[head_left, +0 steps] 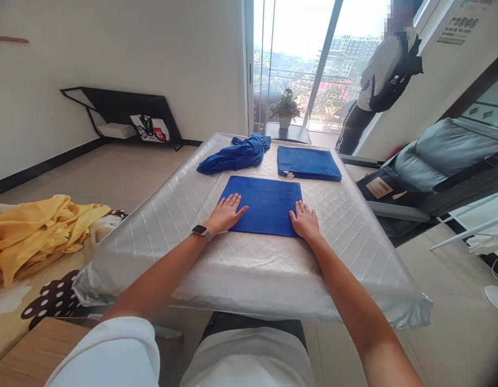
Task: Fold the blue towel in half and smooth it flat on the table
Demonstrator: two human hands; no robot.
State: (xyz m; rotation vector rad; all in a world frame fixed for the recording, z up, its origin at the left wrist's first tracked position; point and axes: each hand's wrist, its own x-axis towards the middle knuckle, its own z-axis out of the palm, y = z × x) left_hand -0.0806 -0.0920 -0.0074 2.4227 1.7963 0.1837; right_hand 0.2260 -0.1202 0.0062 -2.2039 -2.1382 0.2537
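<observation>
A silver-covered table (pixel 265 269) carries a flat blue cloth (pixel 267 207); beyond lie a crumpled blue heap (pixel 238 154) and blue stack (pixel 309 162).

To my left I see a crumpled yellow cloth (pixel 47 231) over patterned fabric (pixel 55 298), and beyond it a printed bag (pixel 150 129) at a low black frame (pixel 120 105) by the wall. Ahead of me, a potted plant (pixel 287 105) stands on a chair (pixel 288 133) near the glass door (pixel 301 32). To my right, a person (pixel 381 70) stands beyond an armchair (pixel 397 210) holding a plump grey cushion (pixel 434 150).
</observation>
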